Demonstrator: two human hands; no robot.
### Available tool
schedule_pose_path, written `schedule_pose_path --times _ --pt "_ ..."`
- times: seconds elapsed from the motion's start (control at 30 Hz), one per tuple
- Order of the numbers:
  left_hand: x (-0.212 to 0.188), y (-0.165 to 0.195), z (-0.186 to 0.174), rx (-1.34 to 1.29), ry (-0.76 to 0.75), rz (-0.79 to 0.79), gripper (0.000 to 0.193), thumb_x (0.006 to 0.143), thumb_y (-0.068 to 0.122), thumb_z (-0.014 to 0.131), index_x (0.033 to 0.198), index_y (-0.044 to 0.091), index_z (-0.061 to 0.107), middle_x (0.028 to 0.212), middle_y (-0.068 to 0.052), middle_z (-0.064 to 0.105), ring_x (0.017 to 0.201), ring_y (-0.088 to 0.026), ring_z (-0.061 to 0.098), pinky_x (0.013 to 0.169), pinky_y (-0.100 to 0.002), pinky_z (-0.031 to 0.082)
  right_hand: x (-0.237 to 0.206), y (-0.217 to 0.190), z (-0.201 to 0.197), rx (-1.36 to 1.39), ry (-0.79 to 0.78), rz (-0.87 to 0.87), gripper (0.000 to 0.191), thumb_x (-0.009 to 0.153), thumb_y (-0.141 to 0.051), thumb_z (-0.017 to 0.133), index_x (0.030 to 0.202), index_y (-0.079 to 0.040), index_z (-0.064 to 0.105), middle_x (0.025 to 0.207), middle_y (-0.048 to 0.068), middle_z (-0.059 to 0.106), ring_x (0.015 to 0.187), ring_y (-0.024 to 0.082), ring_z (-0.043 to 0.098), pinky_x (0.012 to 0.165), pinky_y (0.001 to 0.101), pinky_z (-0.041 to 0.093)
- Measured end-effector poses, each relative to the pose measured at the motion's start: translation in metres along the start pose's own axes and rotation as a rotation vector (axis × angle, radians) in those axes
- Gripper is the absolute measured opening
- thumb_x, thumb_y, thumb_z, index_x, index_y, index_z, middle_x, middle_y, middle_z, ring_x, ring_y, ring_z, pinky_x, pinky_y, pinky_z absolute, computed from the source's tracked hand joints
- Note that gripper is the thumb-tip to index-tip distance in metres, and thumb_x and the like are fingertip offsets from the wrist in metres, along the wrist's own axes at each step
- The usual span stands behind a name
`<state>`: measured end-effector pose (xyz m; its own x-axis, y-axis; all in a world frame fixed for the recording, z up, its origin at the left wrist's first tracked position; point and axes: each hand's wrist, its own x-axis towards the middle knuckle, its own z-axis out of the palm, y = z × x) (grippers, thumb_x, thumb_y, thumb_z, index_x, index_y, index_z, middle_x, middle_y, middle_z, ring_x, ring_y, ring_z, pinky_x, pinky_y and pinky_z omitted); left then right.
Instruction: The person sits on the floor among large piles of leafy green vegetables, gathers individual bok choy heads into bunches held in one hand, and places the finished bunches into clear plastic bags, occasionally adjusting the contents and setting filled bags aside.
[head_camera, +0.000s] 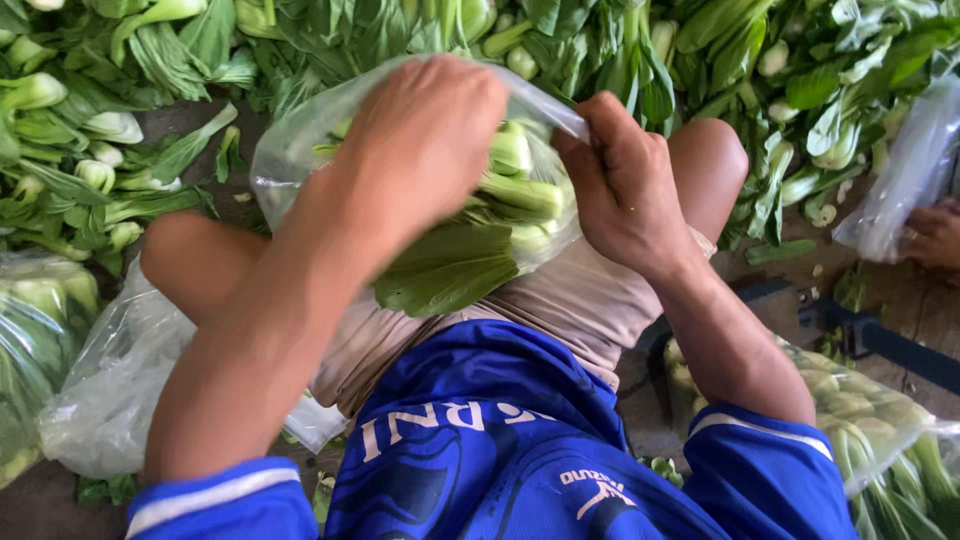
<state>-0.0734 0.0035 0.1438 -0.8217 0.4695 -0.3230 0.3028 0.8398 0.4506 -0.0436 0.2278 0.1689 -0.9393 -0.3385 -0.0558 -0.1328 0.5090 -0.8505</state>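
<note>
Bag (300, 160) of bok choy (520, 185) sits on lap, between knees. Left hand (425, 135) presses down on greens inside. Right hand (625, 185) pinches bag edge tight. Best push leaves in gently, keep mouth pulled wide.

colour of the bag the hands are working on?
Clear, see-through plastic bag, with green bok choy showing through; head view.
</note>
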Motion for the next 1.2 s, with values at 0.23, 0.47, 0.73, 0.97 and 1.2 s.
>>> schedule_pose_path --times 0.23,0.47,0.73,0.97,1.2 --pt "-0.008 0.030 0.091 0.074 0.468 0.127 0.058 0.106 0.050 0.047 0.137 0.003 0.059 0.139 -0.022 0.057 0.132 -0.037 0.047 0.113 -0.063 0.025 -0.025 0.009 0.023 0.190 0.061 0.099 0.009 0.112 -0.007 0.062 0.117 -0.001 0.057 0.089 0.003 0.053 0.077 0.009 0.046 0.064 0.0267 0.041" --pt "-0.061 0.021 0.101 0.267 0.387 0.470 0.028 0.100 0.027 0.062 0.120 0.011 0.070 0.125 -0.008 0.066 0.127 -0.028 0.057 0.115 -0.051 0.035 -0.104 0.018 0.069 0.646 0.283 0.270 0.042 0.097 -0.009 0.075 0.124 -0.005 0.042 0.111 0.005 0.053 0.101 0.011 0.054 0.086 0.0258 0.050" --pt "-0.118 0.036 0.126 0.123 0.065 0.345 0.017 0.087 0.022 0.065 0.100 0.014 0.072 0.096 -0.005 0.066 0.099 -0.025 0.063 0.086 -0.045 0.047 -0.198 -0.018 0.161 -0.568 0.030 -0.333 0.022 0.100 0.013 0.063 0.117 0.021 0.052 0.096 0.008 0.053 0.086 0.019 0.052 0.077 0.0307 0.048" --pt "-0.116 0.062 0.128 0.196 0.099 0.303 0.027 0.089 0.020 0.065 0.113 0.010 0.073 0.102 -0.011 0.069 0.094 -0.031 0.064 0.081 -0.048 0.048 -0.188 -0.030 0.136 0.585 0.078 0.064 0.025 0.093 0.002 0.066 0.110 -0.001 0.048 0.069 0.015 0.052 0.060 0.037 0.056 0.053 0.0468 0.040" --pt "-0.087 0.052 0.144 0.161 0.072 0.236 0.032 0.089 0.022 0.067 0.118 0.008 0.070 0.106 -0.013 0.069 0.096 -0.033 0.065 0.083 -0.048 0.049 -0.179 -0.029 0.122 0.693 0.097 -0.001 0.024 0.095 0.001 0.064 0.109 -0.002 0.045 0.067 0.016 0.054 0.058 0.039 0.060 0.049 0.0470 0.042"
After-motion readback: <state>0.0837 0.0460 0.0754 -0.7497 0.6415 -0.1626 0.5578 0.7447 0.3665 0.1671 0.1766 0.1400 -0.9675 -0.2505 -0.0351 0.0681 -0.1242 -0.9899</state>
